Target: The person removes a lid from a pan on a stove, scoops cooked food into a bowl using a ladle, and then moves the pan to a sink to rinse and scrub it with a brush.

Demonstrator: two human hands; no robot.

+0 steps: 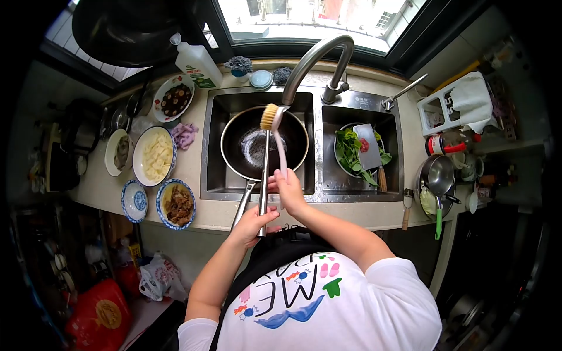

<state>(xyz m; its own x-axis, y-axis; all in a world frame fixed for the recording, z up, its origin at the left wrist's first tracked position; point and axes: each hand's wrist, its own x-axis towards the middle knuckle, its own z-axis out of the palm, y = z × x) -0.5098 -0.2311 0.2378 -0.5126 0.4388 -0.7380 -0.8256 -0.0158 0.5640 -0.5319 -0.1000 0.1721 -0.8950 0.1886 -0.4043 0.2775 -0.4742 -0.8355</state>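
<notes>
My left hand (257,223) is closed on the handle of a long metal utensil (264,181), which points up over the left sink basin. In my right hand (288,190) is the pale handle of a scrub brush (280,146). The brush's tan bristles touch or nearly touch the utensil's upper end, below the faucet spout. A dark frying pan (240,149) lies in the left basin under both, its metal handle over the front edge beside my left hand. The utensil's far end is hidden behind the brush head.
The faucet (319,50) arches over the sink. In the right basin, a bowl of leafy greens (348,146) holds a cleaver (367,149). Bowls of white slices (156,157) and brown food (178,205) stand on the left counter, a steel ladle (438,175) on the right.
</notes>
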